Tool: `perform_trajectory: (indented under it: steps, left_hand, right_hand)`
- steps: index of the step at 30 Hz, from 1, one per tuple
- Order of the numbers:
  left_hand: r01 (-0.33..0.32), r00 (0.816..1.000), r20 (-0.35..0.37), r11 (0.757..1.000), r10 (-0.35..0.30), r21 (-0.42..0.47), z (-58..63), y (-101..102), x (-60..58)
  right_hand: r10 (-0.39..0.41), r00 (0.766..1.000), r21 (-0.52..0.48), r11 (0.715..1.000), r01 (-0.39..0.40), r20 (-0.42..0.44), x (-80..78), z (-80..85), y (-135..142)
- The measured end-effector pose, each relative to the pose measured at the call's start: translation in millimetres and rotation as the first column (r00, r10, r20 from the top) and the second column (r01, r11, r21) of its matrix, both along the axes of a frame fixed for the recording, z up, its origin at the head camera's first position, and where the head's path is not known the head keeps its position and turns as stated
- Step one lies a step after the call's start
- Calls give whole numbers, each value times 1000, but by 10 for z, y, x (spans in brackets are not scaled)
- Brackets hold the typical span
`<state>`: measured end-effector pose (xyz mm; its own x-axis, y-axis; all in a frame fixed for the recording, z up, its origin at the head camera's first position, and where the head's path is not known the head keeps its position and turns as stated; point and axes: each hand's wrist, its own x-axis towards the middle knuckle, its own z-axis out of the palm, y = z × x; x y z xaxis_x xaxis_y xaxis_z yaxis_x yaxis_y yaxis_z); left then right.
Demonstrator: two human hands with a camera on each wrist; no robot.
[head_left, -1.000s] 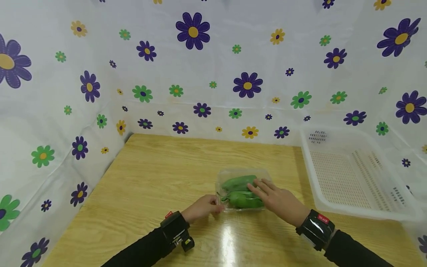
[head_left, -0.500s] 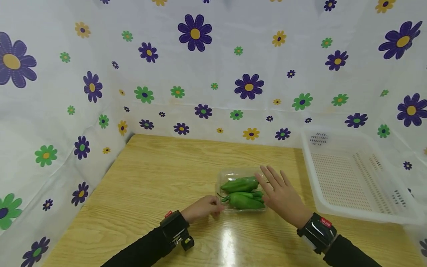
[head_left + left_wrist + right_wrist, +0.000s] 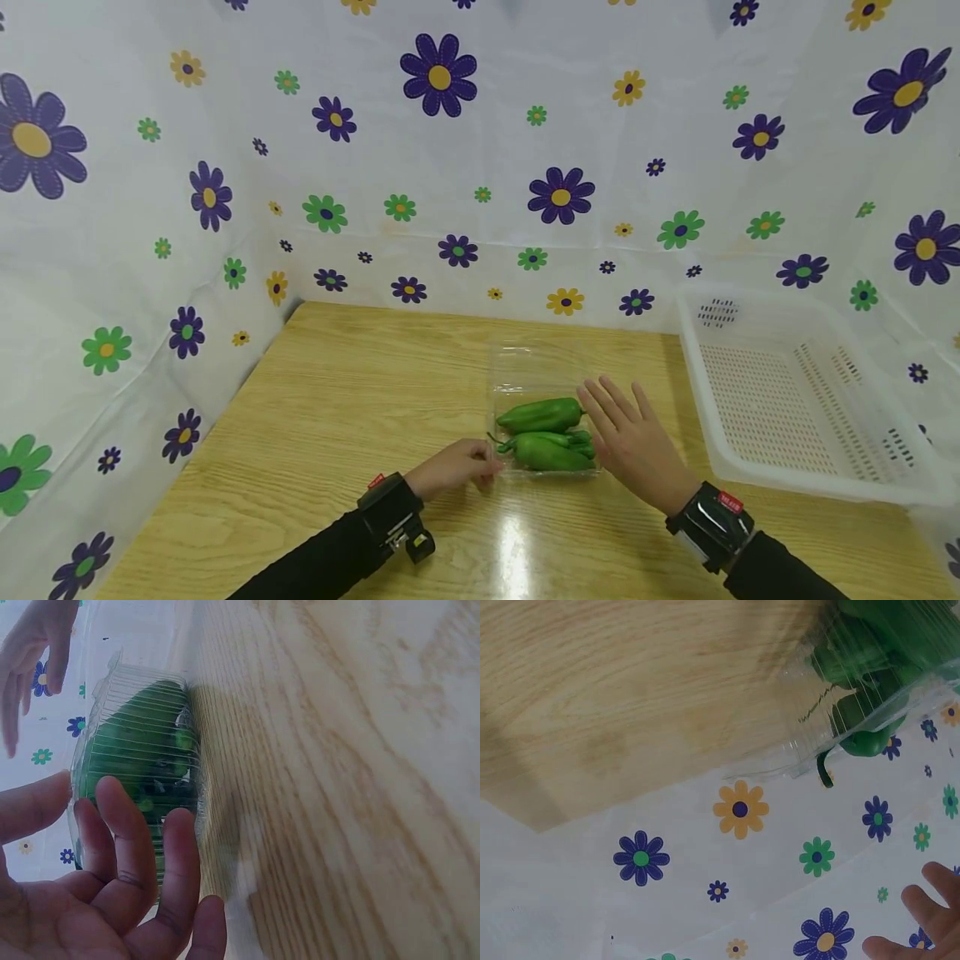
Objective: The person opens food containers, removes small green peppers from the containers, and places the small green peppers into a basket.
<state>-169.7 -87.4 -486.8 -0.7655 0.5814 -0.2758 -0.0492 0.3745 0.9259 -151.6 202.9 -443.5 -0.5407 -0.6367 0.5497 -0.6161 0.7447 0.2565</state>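
A clear plastic clamshell box [image 3: 501,462] sits on the wooden table with its lid [image 3: 536,360] folded back on the far side. Inside lie several green peppers [image 3: 543,451], also visible through the ribbed wall in the left wrist view as dark green shapes [image 3: 142,735]. My left hand [image 3: 459,467] pinches the box's rim at its near left corner between thumb and forefinger, the other fingers bent loosely beside the wall. My right hand [image 3: 637,446] is held with fingers extended at the box's right side, overlapping its edge in the head view. A pepper stem [image 3: 825,771] pokes over the rim.
A white perforated plastic basket [image 3: 701,400] stands on the right of the wooden table [image 3: 360,375]. A white flowered cloth [image 3: 495,150] rises behind the table and along both sides.
The lid has swung up and back from over the peppers to the far side. The right hand has come off the lid, its fingers spreading upward. The left hand stays at the corner.
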Motion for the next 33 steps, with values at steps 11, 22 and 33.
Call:
perform_trajectory:
  steps: [11, 22, 33]
  left_hand:
    - [-144, 943, -324, 970, 75, -194, 51, -70, 91]
    - [-34, 468, -818, 919, -333, -394, 226, 10, 120]
    - [-27, 488, -797, 906, -357, -422, 152, 2, 51]
  right_hand:
    - [50, 988, -2, 999, -50, 146, 167, -257, 22]
    - [87, 974, 36, 995, -96, 211, 223, -342, 80]
    - [122, 973, 23, 991, -129, 194, 227, -294, 62]
